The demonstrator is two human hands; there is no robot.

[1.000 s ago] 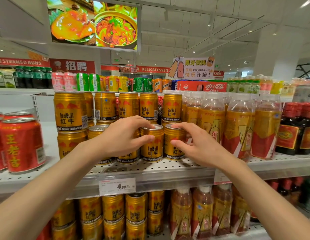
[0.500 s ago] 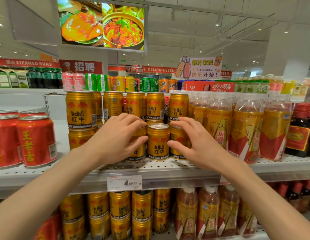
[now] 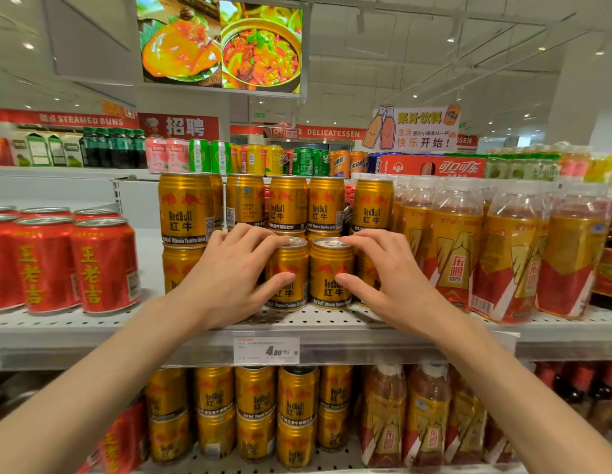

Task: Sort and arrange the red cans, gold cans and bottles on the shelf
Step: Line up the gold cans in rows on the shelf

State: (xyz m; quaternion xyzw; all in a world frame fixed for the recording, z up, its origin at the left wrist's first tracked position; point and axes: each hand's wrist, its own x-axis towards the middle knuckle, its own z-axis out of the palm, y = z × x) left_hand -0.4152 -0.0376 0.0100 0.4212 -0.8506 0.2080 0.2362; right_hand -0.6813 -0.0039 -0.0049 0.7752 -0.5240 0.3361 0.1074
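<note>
While both arms reach in over the shelf (image 3: 92,328) edge, the hands sit on two gold cans at the front of the middle row. Left hand (image 3: 229,271) wraps the left gold can (image 3: 289,271): fingers curled over its rim, thumb pressed on the label side. Right hand (image 3: 383,278) grips the right gold can (image 3: 330,271) the same way, fingers bent over the top edge, thumb tip on the label. The 2 cans stand upright, touching or just about, on the perforated shelf. Behind & to the left, more gold cans are stacked two high (image 3: 184,208). Red cans (image 3: 104,265) stand in a group at far left, apart from the gold ones w/ a gap of bare shelf between. Bottles (image 3: 509,254) w/ gold-and-red labels fill the right side, just beside the right hand. A price tag (image 3: 266,350) hangs on the shelf front below the hands. Lower shelf holds more gold cans (image 3: 255,412) and bottles (image 3: 427,415). Assorted cans (image 3: 249,160) line the top shelf.
</note>
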